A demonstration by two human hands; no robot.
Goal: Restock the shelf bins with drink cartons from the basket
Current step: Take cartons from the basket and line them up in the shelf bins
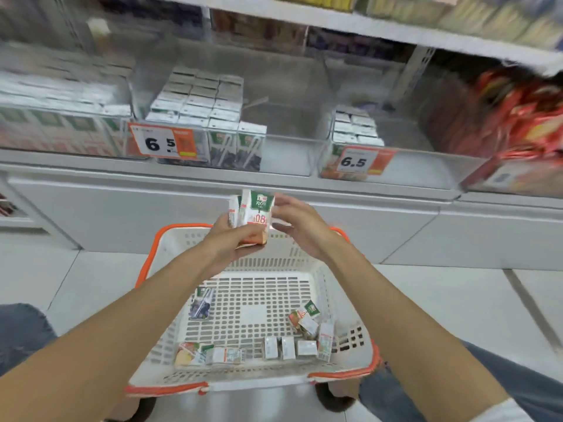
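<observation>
At far left a clear shelf bin (pixel 61 129) holds blurred white-topped cartons. Next to it, behind a price tag (pixel 161 143) reading 6.5, a second bin (pixel 286 166) is packed on its left side with dark-fronted cartons (pixel 210 123).

Below, over the far rim of the orange-trimmed basket (pixel 146 269), the left hand (pixel 231 242) has its fingers curled round the bottom of the held cartons (pixel 253 219). There are at least two, pressed together upright, with green tops and an orange base. They sit between the two hands, just below the shelf edge. The right hand (pixel 301 226) is at their right side with loosely spread fingers and thumb (whether it actually touches them is lost in blur).

On the basket floor lie loose cartons (pixel 286 347): one dark one at left, others along the near wall and in the right corner.

Further right, a third bin (pixel 327 129) holds a short stack of cartons behind another 6.5 tag (pixel 355 161), and red packs (pixel 518 117) blur at the far right.
</observation>
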